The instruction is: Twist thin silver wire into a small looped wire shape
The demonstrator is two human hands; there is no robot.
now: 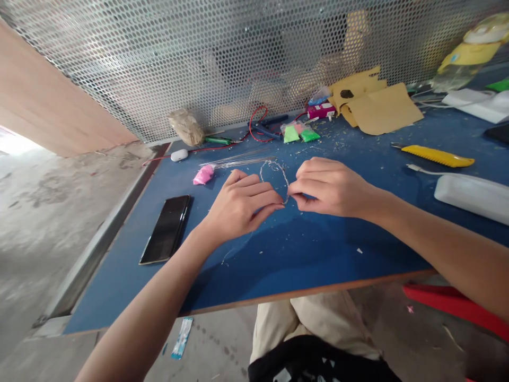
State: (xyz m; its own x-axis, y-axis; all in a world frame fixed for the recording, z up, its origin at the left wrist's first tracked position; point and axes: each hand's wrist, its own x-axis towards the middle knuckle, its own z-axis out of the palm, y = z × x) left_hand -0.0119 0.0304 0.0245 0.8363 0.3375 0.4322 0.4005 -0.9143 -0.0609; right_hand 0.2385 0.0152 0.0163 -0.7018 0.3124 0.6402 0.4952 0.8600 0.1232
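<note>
A thin twisted silvery wire (285,174) is bent into a loop above the blue table. My left hand (246,204) pinches its lower end between thumb and fingertips. On the other side, my right hand (326,187) is closed on the wire too, thumb against index finger. The fingertips of both hands almost meet at the bottom of the loop. A bundle of straight thin wires (238,161) lies just behind, beside a pink packet (204,174).
A black phone (166,229) lies at left. Toward the back are pliers (266,129), small green packets (309,136) and yellow sandpaper-like sheets (387,109). A yellow utility knife (437,156) and a white case-like object (473,196) lie at right. Perforated metal mesh (222,58) stands behind.
</note>
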